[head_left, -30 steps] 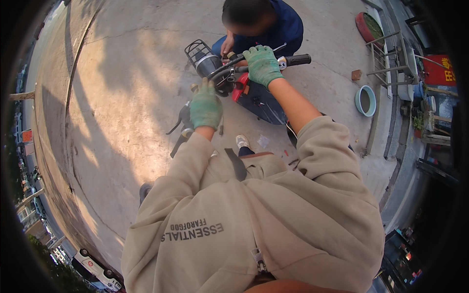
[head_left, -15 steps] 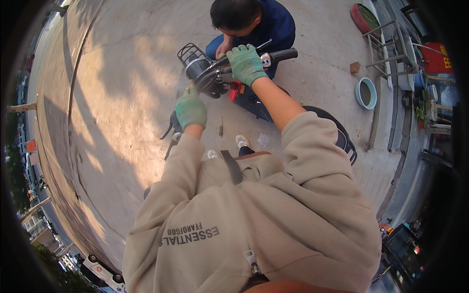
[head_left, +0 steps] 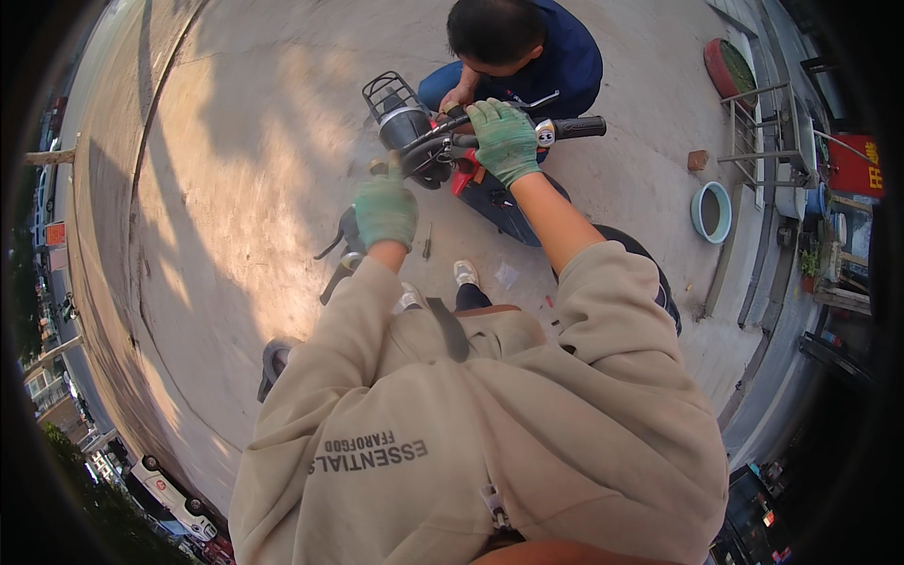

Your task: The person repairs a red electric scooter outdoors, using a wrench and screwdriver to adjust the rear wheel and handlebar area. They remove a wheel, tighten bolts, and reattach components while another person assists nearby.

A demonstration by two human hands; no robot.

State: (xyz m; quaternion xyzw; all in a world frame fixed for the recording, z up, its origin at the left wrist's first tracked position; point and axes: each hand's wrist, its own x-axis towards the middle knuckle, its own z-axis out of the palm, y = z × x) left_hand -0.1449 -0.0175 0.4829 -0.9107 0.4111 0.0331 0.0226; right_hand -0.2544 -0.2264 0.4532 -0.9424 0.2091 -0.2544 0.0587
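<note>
Beige hooded sweatshirt, green work gloves
</note>
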